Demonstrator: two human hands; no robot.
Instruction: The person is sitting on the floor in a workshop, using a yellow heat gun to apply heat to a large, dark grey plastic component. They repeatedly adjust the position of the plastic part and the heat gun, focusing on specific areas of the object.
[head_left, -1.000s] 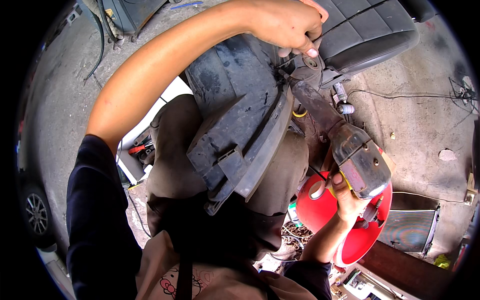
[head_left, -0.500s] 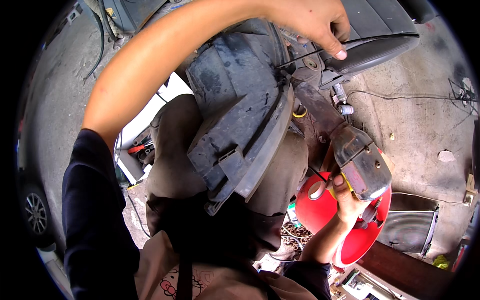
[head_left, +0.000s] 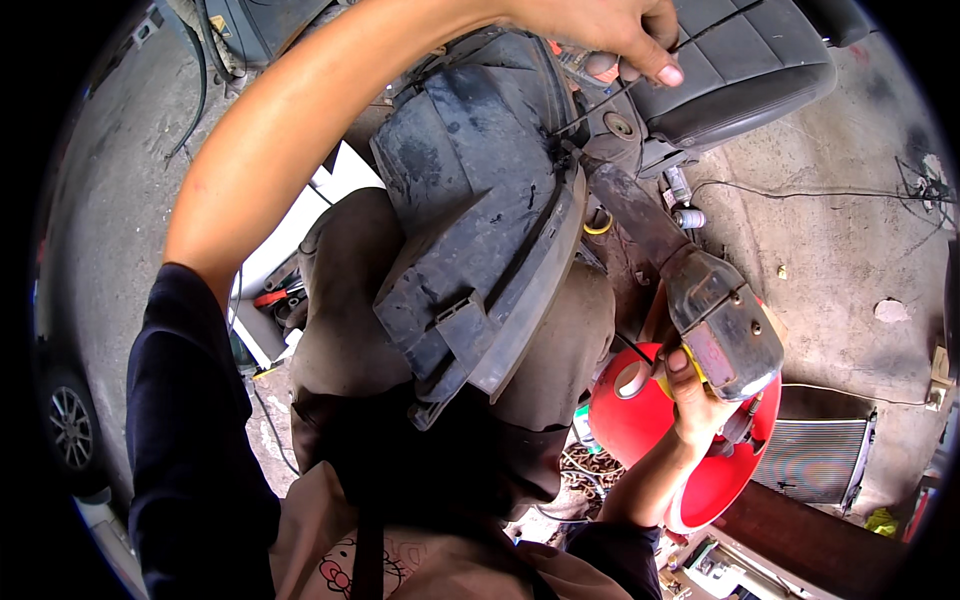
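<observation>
A dark grey moulded plastic part (head_left: 465, 185), dusty and scuffed, rests across my lap. Pinched between thumb and fingers of my left hand (head_left: 615, 30) is a thin black rod (head_left: 605, 99); its lower end meets the part's right edge. My right hand (head_left: 695, 400) grips the yellow handle of a heat gun (head_left: 725, 325) with a worn metal housing. The gun's long, browned nozzle (head_left: 635, 210) points up and left, its tip close to the rod's end. Whether the tip touches the plastic cannot be made out.
Under my right hand stands a red bucket (head_left: 625, 420). A grey padded seat (head_left: 745, 85) lies at the upper right, with small cans (head_left: 689, 218) beside it. A radiator (head_left: 815, 455) is on the floor right, a white box (head_left: 275, 235) left, a cable (head_left: 800, 192) on the concrete.
My left hand has shifted slightly left and up, tilting the rod more steeply. The heat gun, my right hand and the plastic part look almost unmoved.
</observation>
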